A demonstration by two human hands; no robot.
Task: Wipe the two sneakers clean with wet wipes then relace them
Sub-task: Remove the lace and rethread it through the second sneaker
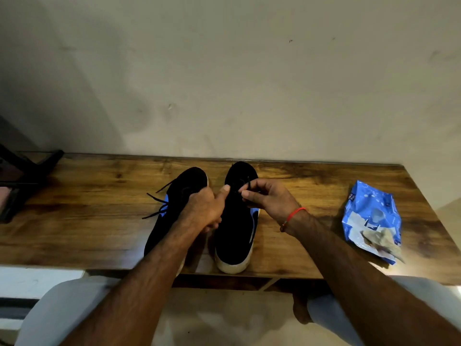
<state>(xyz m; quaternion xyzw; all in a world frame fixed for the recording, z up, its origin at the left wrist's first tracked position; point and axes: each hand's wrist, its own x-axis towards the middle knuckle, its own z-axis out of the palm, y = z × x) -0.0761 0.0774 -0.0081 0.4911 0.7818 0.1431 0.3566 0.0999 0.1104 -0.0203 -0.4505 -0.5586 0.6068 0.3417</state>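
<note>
Two black sneakers with white soles and blue side patches stand side by side on the wooden table (311, 186), toes toward the wall. The left sneaker (174, 203) has loose black lace ends (156, 204) trailing off its left side. My right hand (268, 198) pinches a black lace over the upper of the right sneaker (235, 228). Between the two shoes sits my left hand (205, 208), fingers curled at the right sneaker's inner side and thumb raised toward the lace; what it grips is hidden.
A blue wet-wipe pack (371, 216) lies at the table's right end with a crumpled used wipe (379, 239) on its near part. A dark object (22, 178) sits at the far left. A wall runs directly behind the table.
</note>
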